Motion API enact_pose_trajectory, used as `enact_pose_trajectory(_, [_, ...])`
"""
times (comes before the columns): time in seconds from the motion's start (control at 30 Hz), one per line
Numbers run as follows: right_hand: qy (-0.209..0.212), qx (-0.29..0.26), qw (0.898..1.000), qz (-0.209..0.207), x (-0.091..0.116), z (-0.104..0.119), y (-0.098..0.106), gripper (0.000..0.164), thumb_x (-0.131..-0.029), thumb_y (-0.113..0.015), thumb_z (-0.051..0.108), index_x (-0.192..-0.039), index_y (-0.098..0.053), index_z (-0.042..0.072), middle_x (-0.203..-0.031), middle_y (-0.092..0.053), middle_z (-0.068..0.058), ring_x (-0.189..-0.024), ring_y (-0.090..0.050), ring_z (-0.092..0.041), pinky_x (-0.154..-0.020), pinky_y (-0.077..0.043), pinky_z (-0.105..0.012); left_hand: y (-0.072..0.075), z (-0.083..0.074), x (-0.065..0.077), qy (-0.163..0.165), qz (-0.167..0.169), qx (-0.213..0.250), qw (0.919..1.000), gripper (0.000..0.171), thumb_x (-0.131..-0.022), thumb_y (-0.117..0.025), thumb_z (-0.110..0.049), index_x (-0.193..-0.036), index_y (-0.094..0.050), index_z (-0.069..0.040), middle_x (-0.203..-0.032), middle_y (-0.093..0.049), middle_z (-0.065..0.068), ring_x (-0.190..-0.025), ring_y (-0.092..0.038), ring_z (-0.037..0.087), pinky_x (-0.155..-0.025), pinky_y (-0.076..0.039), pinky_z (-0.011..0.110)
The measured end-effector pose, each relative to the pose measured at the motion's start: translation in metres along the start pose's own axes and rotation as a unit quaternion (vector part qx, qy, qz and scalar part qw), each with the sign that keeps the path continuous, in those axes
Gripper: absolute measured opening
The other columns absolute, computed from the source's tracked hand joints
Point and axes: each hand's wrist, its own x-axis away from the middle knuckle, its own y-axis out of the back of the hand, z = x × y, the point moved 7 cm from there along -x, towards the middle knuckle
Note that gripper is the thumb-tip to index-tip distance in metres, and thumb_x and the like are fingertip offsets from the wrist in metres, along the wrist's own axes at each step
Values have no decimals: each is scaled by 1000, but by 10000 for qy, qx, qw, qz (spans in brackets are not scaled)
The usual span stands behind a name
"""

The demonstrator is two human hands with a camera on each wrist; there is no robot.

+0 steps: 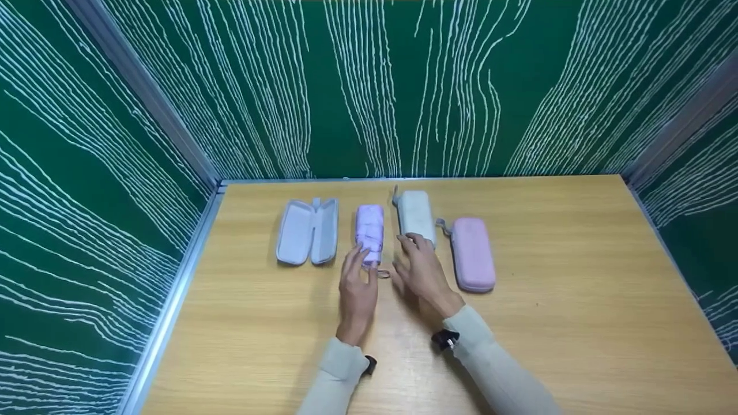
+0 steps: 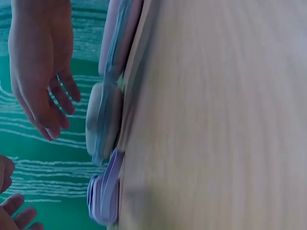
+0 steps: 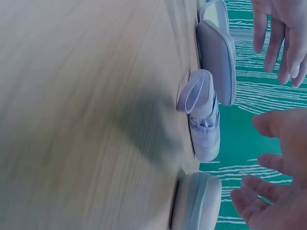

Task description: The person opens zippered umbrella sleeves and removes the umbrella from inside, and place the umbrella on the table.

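Observation:
A small folded purple umbrella point(image 1: 369, 227) lies on the table with its wrist strap point(image 3: 195, 93) toward the near side. Over its near end is my left hand point(image 1: 357, 291), fingers loosely extended; the left wrist view shows only those fingertips point(image 2: 17, 213) at its lower corner. My right hand point(image 1: 424, 274) is above the near end of a closed pale grey zip case point(image 1: 415, 213), fingers slightly bent and holding nothing. In the right wrist view my right hand point(image 3: 283, 177) appears apart from the umbrella and the case.
Left of the umbrella, a pale lilac case point(image 1: 295, 233) lies unzipped and spread flat. A closed pink zip case point(image 1: 474, 253) with a grey loop is at the right. Green panels with white wavy lines point(image 1: 357, 86) wall in the wooden table point(image 1: 576, 323) behind and at both sides.

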Motion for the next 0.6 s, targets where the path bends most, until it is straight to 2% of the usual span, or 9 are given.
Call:
enact_pose_trajectory(0.3, [-339,-60,9994,61,12,-19,22,54,-89,-81,4,-139,-63,-5,-139,-58,-30,-128,-55,-50,-112,-45,-60,-17,-6,10,25,401,57,9992,34,-94,-73,2,-129,-72,-1,-143,-63,16,-131,-63,34,-110,-52,45])
enact_pose_trajectory(0.6, [-480,-29,9988,-37,21,-31,33,53,-90,-80,4,-139,-62,-6,-140,-57,-30,-130,-52,-50,-112,-44,-60,-34,-19,14,-346,845,-242,9955,36,-93,-74,0,-129,-71,-1,-144,-63,16,-127,-64,32,-104,-56,43])
